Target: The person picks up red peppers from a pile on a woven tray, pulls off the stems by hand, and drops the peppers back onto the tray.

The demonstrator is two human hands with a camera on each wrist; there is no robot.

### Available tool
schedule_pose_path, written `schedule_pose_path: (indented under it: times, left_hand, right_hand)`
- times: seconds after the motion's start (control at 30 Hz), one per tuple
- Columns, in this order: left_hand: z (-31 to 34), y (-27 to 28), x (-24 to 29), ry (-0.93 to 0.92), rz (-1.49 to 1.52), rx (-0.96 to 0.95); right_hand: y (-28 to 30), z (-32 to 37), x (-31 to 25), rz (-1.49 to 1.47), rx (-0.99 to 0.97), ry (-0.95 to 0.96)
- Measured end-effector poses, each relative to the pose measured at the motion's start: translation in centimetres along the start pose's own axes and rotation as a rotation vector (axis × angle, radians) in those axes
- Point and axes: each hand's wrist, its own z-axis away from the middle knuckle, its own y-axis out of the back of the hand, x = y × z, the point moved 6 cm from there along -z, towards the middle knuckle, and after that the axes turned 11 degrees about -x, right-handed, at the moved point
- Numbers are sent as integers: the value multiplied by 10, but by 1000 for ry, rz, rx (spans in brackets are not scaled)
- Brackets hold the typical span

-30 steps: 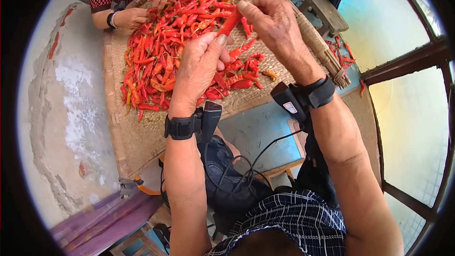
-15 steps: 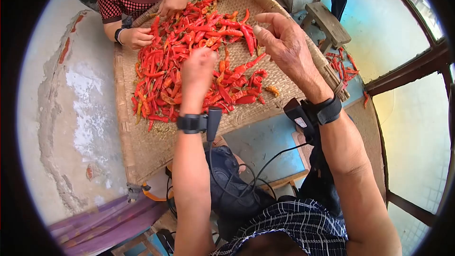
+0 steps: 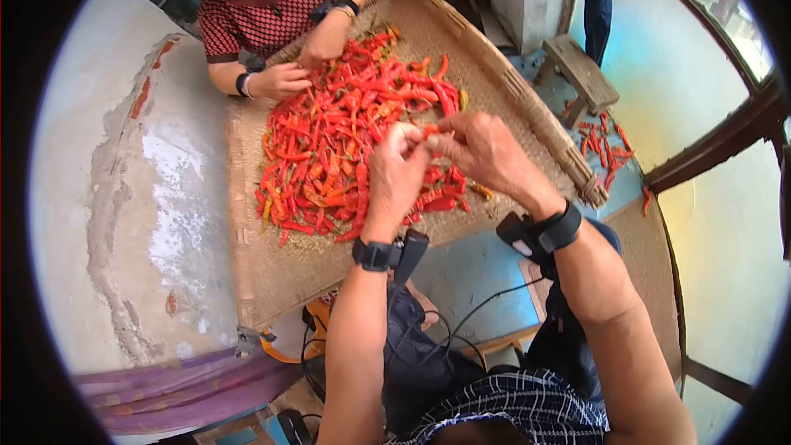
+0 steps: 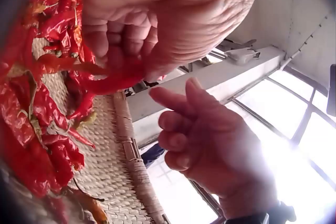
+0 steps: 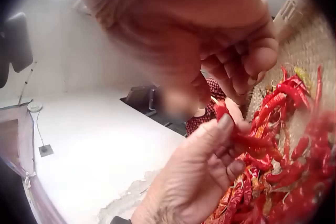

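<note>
My left hand (image 3: 397, 175) pinches a red chili pepper (image 5: 221, 109) between thumb and fingers, above a heap of red chilies (image 3: 321, 148). The pepper's pale stem end points up past the thumb in the right wrist view. Right beside it is my right hand (image 3: 490, 156), its fingertips close to the stem end. In the left wrist view the right hand's thumb and index finger are apart, with nothing showing between them, and its other fingers are bent. The heap lies on a woven bamboo tray (image 3: 276, 276).
Across the tray another person's hands (image 3: 284, 81) work at the heap's far edge. A wooden stool (image 3: 581, 74) stands at the right, with more red chilies (image 3: 606, 148) on the floor nearby. Cables (image 3: 449, 334) hang by my lap, and a plastered wall (image 3: 165, 198) runs along the left.
Both hands held a large red pepper at first. They then parted, the left over the heap. Now they are together again, with a pepper in the left hand. The head view has shifted.
</note>
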Motion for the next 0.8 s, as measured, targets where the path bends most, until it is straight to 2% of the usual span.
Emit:
schedule_pose_path:
  times: [0.03,0.1,0.17,0.23,0.3,0.37,0.43,0.5,0.57,0.63,0.7,0.73,0.8]
  left_hand:
    - [3,-1,4,-79,-62,38]
    - [8,-6,18,-62,-8,48]
    - [7,-10,12,-102,185,41]
    - [7,-9,7,-81,190,20]
    - [10,-2,15,-76,150,10]
    - [10,-1,21,-4,42,-87]
    - [4,7,13,-22,35,-60]
    - [-6,26,-1,84,96,7]
    - [-16,60,-11,-19,374,327]
    - [-22,97,-40,-30,-333,618]
    - [-14,96,-32,-118,-600,654]
    - [-3,80,-19,-77,-583,623]
    - [-22,42,1,168,-293,171]
  right_hand:
    - [0,-1,-6,-10,-17,-33]
    - [2,-3,-11,14,-7,-50]
    - [5,-3,-13,-18,50,-24]
    - [11,-6,-13,-54,107,-7]
    - [14,-7,-6,-168,103,-95]
    - [10,-9,-5,-199,102,-84]
    - [7,-9,-8,-206,95,-88]
    - [6,-11,-11,-232,106,-93]
    - [12,-8,-10,-144,209,-72]
    - [17,-9,-9,-135,224,-85]
    - [19,-8,-5,-171,262,-49]
    - [19,-6,-3,-190,249,-90]
    - [27,-9,-1,-196,256,-103]
